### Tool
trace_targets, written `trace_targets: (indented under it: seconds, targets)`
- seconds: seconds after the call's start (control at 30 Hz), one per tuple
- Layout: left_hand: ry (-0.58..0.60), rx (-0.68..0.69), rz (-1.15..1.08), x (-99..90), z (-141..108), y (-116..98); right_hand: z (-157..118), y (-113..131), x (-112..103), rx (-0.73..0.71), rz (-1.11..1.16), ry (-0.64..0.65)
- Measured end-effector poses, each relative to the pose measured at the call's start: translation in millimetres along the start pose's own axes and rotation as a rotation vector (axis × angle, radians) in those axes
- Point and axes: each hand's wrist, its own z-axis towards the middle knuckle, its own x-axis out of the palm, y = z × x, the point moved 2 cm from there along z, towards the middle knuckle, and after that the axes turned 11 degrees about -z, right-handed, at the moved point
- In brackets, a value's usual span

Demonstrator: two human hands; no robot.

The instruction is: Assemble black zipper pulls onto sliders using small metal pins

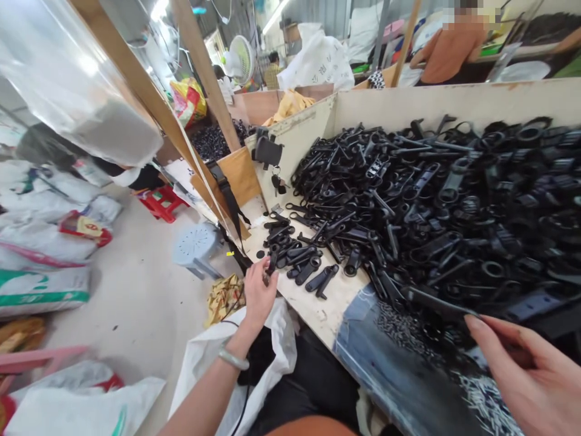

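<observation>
My left hand (259, 289) is closed on a small black plastic part (273, 261) at the table's near-left edge, close to a loose cluster of black plastic parts (290, 249). My right hand (529, 363), at the lower right, pinches the end of a long black plastic piece (438, 300) between thumb and fingers. Its far end merges visually with the large heap of black ring-ended plastic parts (385, 175) behind it. Small metal pins (402, 330) lie below that piece, and longer silvery pins (485, 399) lie beside my right hand.
A denim cloth (372, 357) covers the table's front edge. Pale boards (445, 106) wall in the heap. Keys (278, 181) hang by a wooden post (204, 66). A white sack (281, 345) lies by my lap; a blue stool (195, 245) stands left. A person in orange (449, 51) is behind.
</observation>
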Motion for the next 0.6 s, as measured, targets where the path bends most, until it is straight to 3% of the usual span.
trace_targets:
  seconds: [0.17,0.37,0.6]
  targets:
    - [0.09,0.057,-0.015,12.5,2,12,0,33,-13,0.068,-0.135,-0.001]
    - [0.157,0.182,-0.014,16.8,14,9,-14,18,-16,0.011,-0.112,-0.024]
    - [0.248,0.315,0.057,18.3,53,-4,-37,19,-18,-0.222,-0.13,0.001]
